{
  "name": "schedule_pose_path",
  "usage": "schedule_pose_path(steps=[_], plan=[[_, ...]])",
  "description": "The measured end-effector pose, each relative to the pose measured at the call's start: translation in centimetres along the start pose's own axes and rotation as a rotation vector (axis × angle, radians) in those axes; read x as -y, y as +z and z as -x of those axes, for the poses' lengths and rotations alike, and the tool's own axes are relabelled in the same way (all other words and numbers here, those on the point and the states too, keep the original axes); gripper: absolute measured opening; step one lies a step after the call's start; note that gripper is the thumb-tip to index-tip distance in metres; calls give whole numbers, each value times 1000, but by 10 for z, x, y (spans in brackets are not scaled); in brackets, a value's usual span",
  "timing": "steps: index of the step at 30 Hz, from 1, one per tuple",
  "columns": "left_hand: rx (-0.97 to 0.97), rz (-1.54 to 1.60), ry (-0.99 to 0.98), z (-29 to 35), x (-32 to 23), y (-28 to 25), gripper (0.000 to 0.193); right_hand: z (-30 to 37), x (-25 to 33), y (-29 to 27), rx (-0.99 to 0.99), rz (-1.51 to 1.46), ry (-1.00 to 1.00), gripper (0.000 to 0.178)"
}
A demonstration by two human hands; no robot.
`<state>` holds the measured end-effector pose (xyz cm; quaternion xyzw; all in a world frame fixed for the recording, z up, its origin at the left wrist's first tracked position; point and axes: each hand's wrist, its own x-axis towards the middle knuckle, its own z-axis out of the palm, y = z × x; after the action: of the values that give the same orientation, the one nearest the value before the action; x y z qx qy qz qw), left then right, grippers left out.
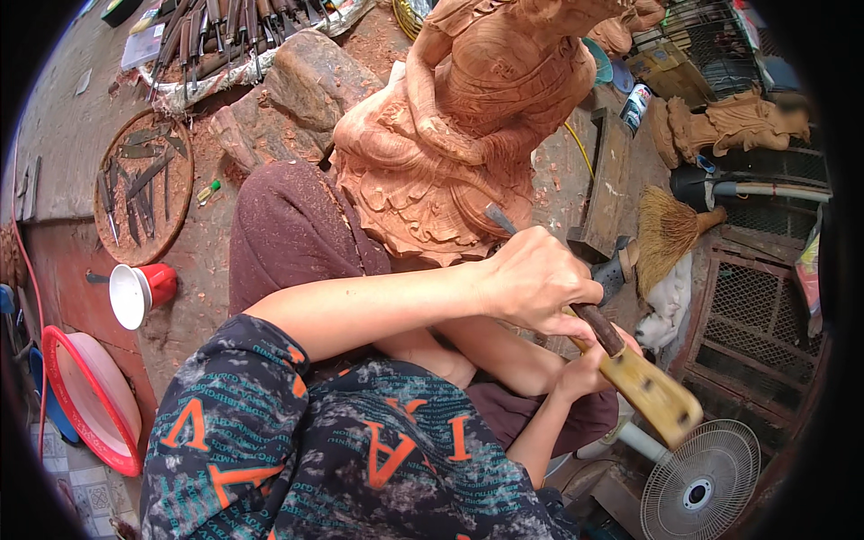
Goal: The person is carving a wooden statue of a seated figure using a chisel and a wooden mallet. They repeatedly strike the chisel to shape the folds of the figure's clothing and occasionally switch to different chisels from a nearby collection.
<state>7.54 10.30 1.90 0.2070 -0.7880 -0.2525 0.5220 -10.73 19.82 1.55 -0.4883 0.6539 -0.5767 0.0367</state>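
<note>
A carved reddish wood statue [459, 117] of a seated figure stands upright in front of my legs. My left hand [540, 281] reaches across to the right, wrapped around a chisel [597, 326] with a dark wooden handle. The chisel's metal blade points up and left at the statue's lower right edge; whether it touches the wood I cannot tell. My right hand [585, 371], lower and partly hidden, is closed on a yellowish wooden mallet [655, 396]. The mallet's broad end slants down to the right, close by the butt of the chisel handle.
Many carving tools [225, 36] lie on a chip-strewn cloth at the upper left, near a wood block [324, 85]. A round tray [184, 211] bears several blades. Left are a red-and-white cup [162, 286] and red-rimmed basin [58, 360]; right, a broom [666, 234] and fan [720, 468].
</note>
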Motion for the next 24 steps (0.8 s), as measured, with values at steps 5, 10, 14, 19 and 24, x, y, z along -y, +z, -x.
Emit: schedule_pose_path(steps=[5, 10, 14, 19, 24], plan=[[29, -8, -25, 3, 1, -7, 42, -1, 0, 0, 86, 150, -50, 19], [3, 53, 48, 5, -2, -3, 41, 0, 4, 6, -54, -222, 43, 17], [11, 64, 56, 5, 0, -5, 40, 5, 1, 6, 99, 95, -212, 19], [29, 58, 47, 6, 1, -6, 39, 8, -11, -2, 34, -68, -37, 18], [15, 80, 61, 7, 3, -9, 39, 3, 6, -4, 221, 389, -280, 18]])
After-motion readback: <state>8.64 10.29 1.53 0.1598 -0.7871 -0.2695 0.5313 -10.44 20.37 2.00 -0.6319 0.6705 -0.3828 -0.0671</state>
